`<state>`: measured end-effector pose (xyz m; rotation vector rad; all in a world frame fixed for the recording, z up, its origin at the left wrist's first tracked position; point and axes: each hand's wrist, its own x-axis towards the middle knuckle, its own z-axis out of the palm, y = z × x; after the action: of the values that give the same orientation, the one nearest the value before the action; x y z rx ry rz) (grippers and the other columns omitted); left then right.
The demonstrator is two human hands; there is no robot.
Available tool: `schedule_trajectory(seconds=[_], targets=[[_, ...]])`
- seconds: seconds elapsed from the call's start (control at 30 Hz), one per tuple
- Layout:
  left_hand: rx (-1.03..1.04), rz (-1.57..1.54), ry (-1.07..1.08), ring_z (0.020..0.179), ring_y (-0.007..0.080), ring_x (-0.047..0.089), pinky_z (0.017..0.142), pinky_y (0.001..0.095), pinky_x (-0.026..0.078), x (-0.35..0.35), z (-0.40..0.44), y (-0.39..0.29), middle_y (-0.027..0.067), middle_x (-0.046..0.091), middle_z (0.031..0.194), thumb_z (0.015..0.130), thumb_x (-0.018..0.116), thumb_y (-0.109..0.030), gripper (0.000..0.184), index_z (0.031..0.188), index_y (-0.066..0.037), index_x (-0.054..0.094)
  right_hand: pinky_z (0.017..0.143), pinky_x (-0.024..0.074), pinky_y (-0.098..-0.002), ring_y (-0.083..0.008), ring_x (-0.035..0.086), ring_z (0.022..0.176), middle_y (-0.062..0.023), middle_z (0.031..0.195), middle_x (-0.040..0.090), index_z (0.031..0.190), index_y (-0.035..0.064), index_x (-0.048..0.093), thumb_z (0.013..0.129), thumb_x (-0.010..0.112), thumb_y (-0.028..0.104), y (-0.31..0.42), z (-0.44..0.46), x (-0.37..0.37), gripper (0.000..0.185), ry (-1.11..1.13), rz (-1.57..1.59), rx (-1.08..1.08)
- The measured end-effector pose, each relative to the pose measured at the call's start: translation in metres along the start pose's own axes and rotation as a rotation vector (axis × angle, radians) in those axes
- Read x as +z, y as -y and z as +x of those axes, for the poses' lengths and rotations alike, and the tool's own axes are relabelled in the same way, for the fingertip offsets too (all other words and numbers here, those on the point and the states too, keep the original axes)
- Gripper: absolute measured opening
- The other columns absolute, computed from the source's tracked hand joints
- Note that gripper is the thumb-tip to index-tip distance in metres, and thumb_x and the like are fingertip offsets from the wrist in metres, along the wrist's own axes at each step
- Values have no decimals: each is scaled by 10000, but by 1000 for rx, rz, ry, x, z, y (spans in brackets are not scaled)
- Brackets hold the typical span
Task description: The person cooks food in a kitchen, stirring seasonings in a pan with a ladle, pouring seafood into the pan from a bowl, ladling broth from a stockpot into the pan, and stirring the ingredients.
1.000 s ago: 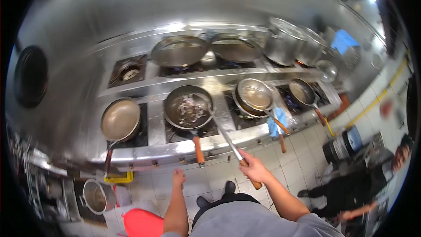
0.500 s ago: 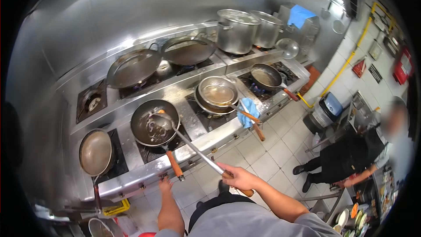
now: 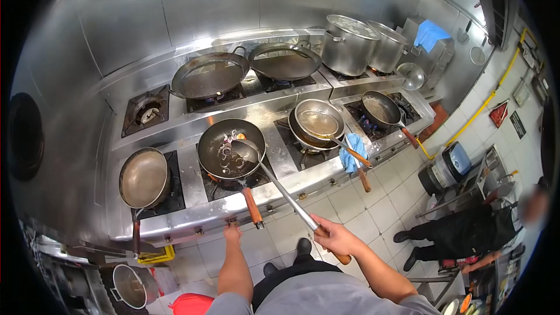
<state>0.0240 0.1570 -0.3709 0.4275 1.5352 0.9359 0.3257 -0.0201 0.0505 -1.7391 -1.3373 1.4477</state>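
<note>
My right hand (image 3: 333,238) is closed around the wooden handle of a long metal ladle (image 3: 286,195). The ladle's bowl rests inside a dark wok (image 3: 232,170), among sliced onion pieces (image 3: 227,150) and a bit of something orange. The wok sits on a front burner, its wooden handle pointing towards me, and an orange glow shows beneath its left side. Low at the stove's front edge, my left hand (image 3: 232,233) has its fingers on a burner knob (image 3: 231,221); the fingertips are partly hidden.
A pan (image 3: 143,178) stands left of the wok. To the right are a strainer (image 3: 319,119) over a pot, a blue cloth (image 3: 350,153) and a small pan (image 3: 380,109). Large pans and stockpots (image 3: 350,45) line the back. A co-worker (image 3: 478,230) stands at right.
The view has shifted, so the stove appears farther right. An orange glow now shows under the wok. The ladle remains in the wok, and my left hand stays at the knob.
</note>
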Motion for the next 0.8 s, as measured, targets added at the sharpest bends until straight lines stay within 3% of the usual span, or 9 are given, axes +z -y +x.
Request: schedule_trajectory(seconds=[0.27, 0.37, 0.6, 0.67, 0.8], targets=[[15, 54, 0, 948, 210, 561, 662, 347, 541, 3, -28, -20, 62, 579, 1166, 956, 556, -263, 432, 1333, -84, 445, 573, 490, -275, -106, 549, 623, -28, 809, 550, 1497, 111, 271, 866, 587, 85, -9, 15, 1, 707, 27, 12, -41], [37, 41, -23, 866, 172, 579, 580, 339, 514, 6, -38, -26, 54, 610, 1058, 940, 559, -229, 294, 1203, -107, 510, 552, 481, -272, -106, 539, 605, -24, 796, 540, 1498, 88, 257, 865, 577, 74, -12, 25, 7, 710, 38, 67, -31], [81, 208, -7, 982, 249, 587, 613, 389, 550, 3, -45, -39, 111, 586, 1208, 918, 568, -210, 526, 1395, -75, 393, 525, 477, -281, -122, 540, 583, -42, 798, 555, 1487, 30, 238, 850, 578, 60, -10, 54, 20, 723, -24, 144, -22], [-11, 221, 84, 1142, 247, 493, 675, 392, 526, 1, -45, -43, 79, 469, 1384, 944, 534, -191, 512, 1419, -111, 358, 535, 484, -289, -130, 553, 592, -62, 820, 576, 1480, 20, 252, 836, 583, 65, -9, 62, 22, 726, -48, 74, -22], [65, 179, 14, 1068, 278, 573, 602, 390, 552, 0, -42, -32, 169, 548, 1282, 906, 593, -237, 591, 1419, -50, 367, 557, 498, -317, -155, 582, 611, -113, 871, 618, 1457, -4, 301, 803, 588, 91, -21, 89, 30, 721, -141, -187, -127]])
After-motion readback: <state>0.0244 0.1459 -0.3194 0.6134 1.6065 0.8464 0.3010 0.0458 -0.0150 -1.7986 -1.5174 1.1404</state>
